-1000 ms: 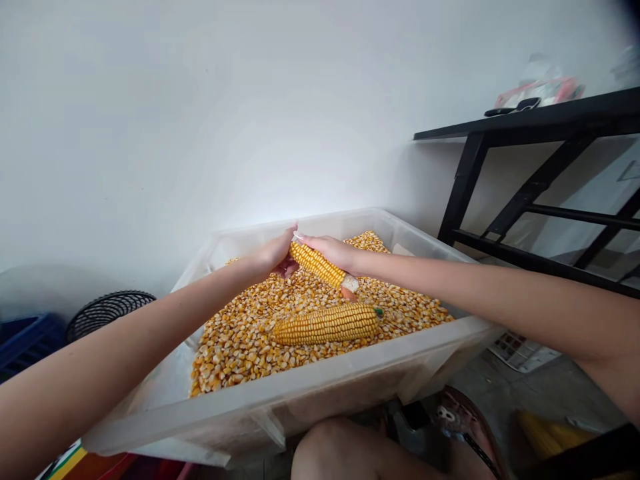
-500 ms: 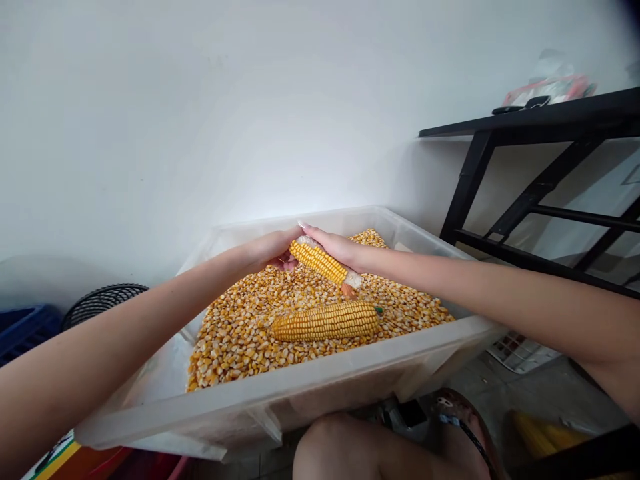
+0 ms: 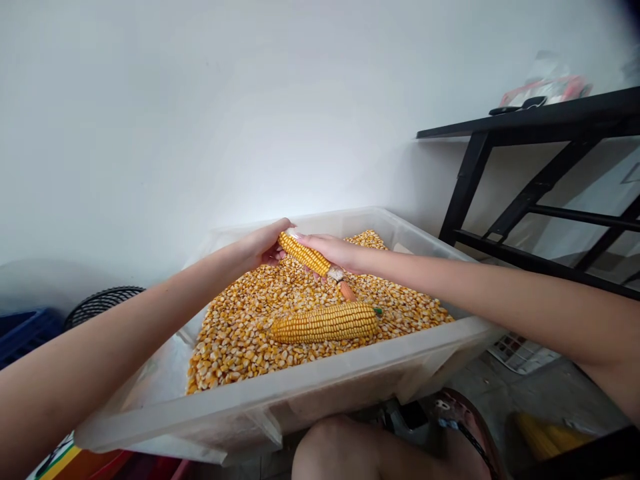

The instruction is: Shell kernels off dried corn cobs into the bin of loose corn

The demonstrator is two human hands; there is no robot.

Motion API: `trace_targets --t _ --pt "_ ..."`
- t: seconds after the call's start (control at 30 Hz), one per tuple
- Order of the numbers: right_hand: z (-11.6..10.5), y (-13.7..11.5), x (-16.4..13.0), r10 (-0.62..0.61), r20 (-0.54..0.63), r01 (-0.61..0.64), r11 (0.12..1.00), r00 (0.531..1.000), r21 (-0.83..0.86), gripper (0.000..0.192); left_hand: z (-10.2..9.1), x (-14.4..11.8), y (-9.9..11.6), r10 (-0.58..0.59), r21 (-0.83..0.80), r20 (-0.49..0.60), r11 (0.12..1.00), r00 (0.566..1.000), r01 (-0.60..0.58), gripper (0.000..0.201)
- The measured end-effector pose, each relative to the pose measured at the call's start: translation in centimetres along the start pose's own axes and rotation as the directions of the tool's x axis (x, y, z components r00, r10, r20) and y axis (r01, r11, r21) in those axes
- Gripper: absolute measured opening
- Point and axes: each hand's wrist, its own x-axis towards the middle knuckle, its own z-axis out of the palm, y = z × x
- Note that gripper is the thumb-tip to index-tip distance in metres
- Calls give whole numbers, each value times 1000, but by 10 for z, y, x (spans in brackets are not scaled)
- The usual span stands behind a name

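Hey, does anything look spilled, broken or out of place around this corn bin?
Nothing looks spilled: the kernels all lie inside the bin. The one oddity is the cob held by the left hand and right hand: its near end is stripped bare. A whole cob lies on the kernels.
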Motion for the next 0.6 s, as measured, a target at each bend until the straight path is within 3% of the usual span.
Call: trace_targets --t 0.1,0.3,0.47,0.6 --pt "-1 1 1 -20 18 20 1000 1000 -20 38 -1 -1 2 1 -17 -8 1000 1000 -1 30" --pt "-3 2 3 -81 -117 80 997 990 -16 43 2 -3 4 3 -14 37 1000 999 -2 40" --pt "-10 1 6 -28 -213 49 995 977 90 46 5 -9 4 170 43 202 982 964 -182 46" --pt "-16 0 9 50 -215 -3 976 975 216 45 8 -16 5 320 129 200 929 926 -348 43"
